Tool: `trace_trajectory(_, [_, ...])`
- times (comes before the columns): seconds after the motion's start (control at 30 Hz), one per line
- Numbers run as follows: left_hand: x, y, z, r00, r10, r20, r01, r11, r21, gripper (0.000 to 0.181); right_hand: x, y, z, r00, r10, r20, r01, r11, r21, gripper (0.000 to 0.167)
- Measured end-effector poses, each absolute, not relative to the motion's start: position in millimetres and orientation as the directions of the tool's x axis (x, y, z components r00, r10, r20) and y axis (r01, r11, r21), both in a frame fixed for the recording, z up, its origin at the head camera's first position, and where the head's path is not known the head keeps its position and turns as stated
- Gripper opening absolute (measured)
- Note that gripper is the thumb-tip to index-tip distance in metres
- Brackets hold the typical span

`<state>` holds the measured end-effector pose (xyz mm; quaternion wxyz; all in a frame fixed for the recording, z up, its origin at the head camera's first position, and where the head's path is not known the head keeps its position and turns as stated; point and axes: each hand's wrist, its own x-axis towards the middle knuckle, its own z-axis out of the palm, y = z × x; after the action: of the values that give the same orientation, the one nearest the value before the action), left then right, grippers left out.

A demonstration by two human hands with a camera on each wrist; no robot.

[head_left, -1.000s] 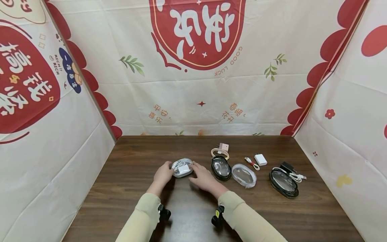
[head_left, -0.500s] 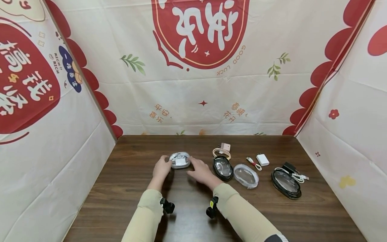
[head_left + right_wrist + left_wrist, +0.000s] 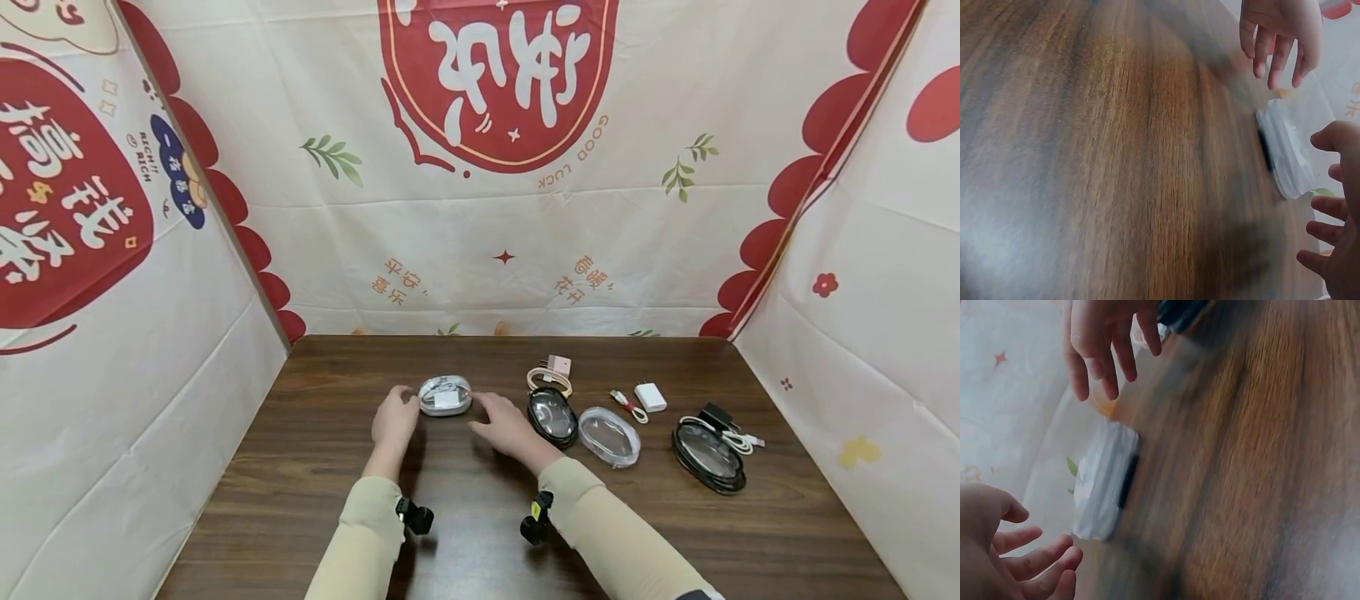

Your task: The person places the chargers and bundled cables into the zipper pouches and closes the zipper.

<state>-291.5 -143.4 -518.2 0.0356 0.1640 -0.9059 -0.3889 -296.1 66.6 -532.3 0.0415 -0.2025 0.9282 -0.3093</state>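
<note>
An oval clear case (image 3: pixel 446 397) with a white charger and cable inside lies on the brown table, left of the middle. My left hand (image 3: pixel 395 421) is at its left side, and my right hand (image 3: pixel 513 427) is at its right, fingers loosely extended. In the left wrist view a gap shows between the case (image 3: pixel 1104 481) and the right hand (image 3: pixel 1107 337), while the left fingertips come close to its near end. The right wrist view has the case (image 3: pixel 1288 150) apart from both hands, with a dark strip under its edge.
Right of the hands lie a black-rimmed oval case (image 3: pixel 552 417), a clear oval case (image 3: pixel 609 437) and another black-rimmed case (image 3: pixel 708 454). Around them are a pink charger (image 3: pixel 558 365), a white charger (image 3: pixel 650 397), a short white cable (image 3: pixel 628 405) and a black charger (image 3: pixel 717 415).
The clear case has shifted slightly back and left on the table. Both hands went with it, then drew away from its sides.
</note>
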Motion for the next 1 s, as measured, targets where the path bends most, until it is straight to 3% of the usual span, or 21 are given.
trace_trajectory(0.47, [-265.6, -85.1, -511.2, -0.982, -0.186, 0.04, -0.084, 0.61, 0.788, 0.032, -267.1, 116.4, -525.0, -0.936, -0.264, 0.232, -0.351, 0.66, -0.665, 0.04])
trace_trajectory(0.77, [-252.9, -51.2, -516.0, -0.996, -0.084, 0.019, -0.033, 0.569, 0.822, 0.029, -248.9, 147.5, -529.3, -0.951, -0.107, 0.289, -0.29, 0.626, -0.723, 0.039])
trace_trajectory(1.0, [-249.9, -22.1, -528.3, -1.0, 0.02, 0.015, 0.024, 0.599, 0.801, 0.027, -241.2, 164.1, -538.3, -0.951, -0.057, 0.305, -0.264, 0.667, -0.697, 0.042])
